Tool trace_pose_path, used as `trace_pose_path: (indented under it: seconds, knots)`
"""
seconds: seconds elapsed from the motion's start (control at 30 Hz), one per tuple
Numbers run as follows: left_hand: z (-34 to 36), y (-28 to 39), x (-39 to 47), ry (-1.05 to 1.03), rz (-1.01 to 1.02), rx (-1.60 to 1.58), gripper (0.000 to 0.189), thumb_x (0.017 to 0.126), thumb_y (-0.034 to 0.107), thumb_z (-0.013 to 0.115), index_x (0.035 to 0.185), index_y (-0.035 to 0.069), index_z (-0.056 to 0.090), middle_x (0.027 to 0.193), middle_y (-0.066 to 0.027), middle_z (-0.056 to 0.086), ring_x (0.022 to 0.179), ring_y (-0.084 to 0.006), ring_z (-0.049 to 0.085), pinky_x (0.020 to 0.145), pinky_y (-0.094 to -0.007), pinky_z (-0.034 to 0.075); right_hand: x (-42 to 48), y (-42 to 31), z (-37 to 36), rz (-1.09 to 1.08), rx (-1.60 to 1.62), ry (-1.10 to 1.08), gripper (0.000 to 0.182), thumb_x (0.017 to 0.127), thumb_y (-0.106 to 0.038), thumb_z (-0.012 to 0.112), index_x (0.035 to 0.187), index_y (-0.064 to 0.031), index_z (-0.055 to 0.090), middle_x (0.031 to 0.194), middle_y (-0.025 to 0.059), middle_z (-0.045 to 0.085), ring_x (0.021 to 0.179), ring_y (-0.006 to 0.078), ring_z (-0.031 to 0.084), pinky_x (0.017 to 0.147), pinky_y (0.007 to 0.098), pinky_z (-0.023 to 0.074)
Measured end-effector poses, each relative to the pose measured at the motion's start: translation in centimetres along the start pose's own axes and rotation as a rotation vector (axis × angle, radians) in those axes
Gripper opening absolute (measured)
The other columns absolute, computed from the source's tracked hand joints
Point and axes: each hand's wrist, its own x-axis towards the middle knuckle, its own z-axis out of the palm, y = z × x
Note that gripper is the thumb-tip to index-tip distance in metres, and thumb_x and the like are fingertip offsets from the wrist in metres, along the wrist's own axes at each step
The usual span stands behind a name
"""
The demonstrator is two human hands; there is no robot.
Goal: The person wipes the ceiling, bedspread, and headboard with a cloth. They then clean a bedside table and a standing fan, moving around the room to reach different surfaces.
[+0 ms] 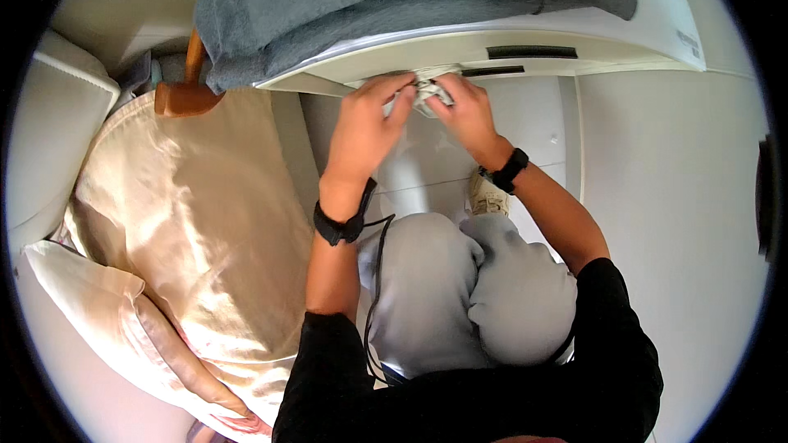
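Observation:
A crumpled whitish item, perhaps thin cloth or a plastic bag (pixel 425 91), is pinched between my two hands, just below the front edge of a white cabinet or appliance (pixel 425 52). My left hand (pixel 369 120) grips its left side with thumb and fingers. On its right side, the fingers of my right hand (pixel 466 107) are closed on it. Two dark slots (pixel 532 52) show in the pale front above my right hand. A folded grey cloth (pixel 345 6) lies over the top and hangs down at the left.
Beige bedding (pixel 203 197) and a pillow (pixel 86 283) lie at the left. A brown wooden object with a handle (pixel 188 98) rests at the bedding's far end. A pale wall or panel (pixel 671 197) stands at the right. A black cable (pixel 377 295) runs from my left wristband past my knee.

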Motion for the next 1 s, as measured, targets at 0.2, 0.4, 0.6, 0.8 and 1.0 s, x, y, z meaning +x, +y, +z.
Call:
trace_pose_path:
  seconds: [0.2,0.4,0.6,0.8,1.0]
  knots:
    - [-1.0,-4.9,-2.8,-0.004,-0.275,0.015,0.031,0.096,0.016,0.064,0.122,0.0,0.067,0.109,-0.02,0.072,0.097,-0.0256,0.073,0.081,-0.0333,0.057,-0.8,0.7,6.4,-0.012,-0.026,-0.228,0.028,0.088,-0.014,0.068,0.113,-0.0072,0.059,0.105,0.0172,0.067,0.086,0.0395,0.066,0.07,0.0468,0.0547]
    - [1.6,-9.0,-2.6,-0.158,-0.421,0.086,0.043,0.097,0.022,0.063,0.133,-0.002,0.059,0.121,-0.0237,0.068,0.109,-0.0309,0.07,0.087,-0.0341,0.054,-1.9,2.8,7.7,0.053,-0.078,-0.203,0.021,0.088,-0.018,0.066,0.105,-0.0074,0.063,0.102,0.0154,0.065,0.083,0.0385,0.066,0.071,0.0468,0.0557]
    - [6.9,-9.1,-0.4,-0.373,-0.373,0.074,0.047,0.098,0.018,0.06,0.139,-0.003,0.052,0.131,-0.0239,0.062,0.111,-0.0314,0.068,0.091,-0.0336,0.053,-2.7,7.0,5.1,0.203,-0.123,-0.167,0.018,0.087,-0.02,0.067,0.1,-0.0081,0.065,0.101,0.0144,0.065,0.081,0.0385,0.067,0.07,0.0471,0.0559]
    - [13.7,-9.2,1.5,-0.479,-0.053,-0.069,0.051,0.098,0.01,0.056,0.146,-0.002,0.043,0.151,-0.0239,0.043,0.132,-0.032,0.053,0.103,-0.0384,0.049,-4.1,11.1,-0.6,0.32,-0.203,-0.015,0.016,0.088,-0.019,0.067,0.098,-0.0078,0.065,0.1,0.0147,0.066,0.082,0.0391,0.066,0.069,0.0478,0.055]
    - [19.2,-5.9,5.2,-0.629,0.132,-0.069,0.056,0.1,0.017,0.052,0.149,-0.004,0.037,0.153,-0.0252,0.04,0.143,-0.0351,0.039,0.119,-0.0371,0.03,-4.9,14.9,-6.2,0.363,-0.288,0.158,0.019,0.086,-0.012,0.066,0.103,-0.0054,0.06,0.099,0.0182,0.063,0.088,0.0421,0.064,0.071,0.0493,0.053]
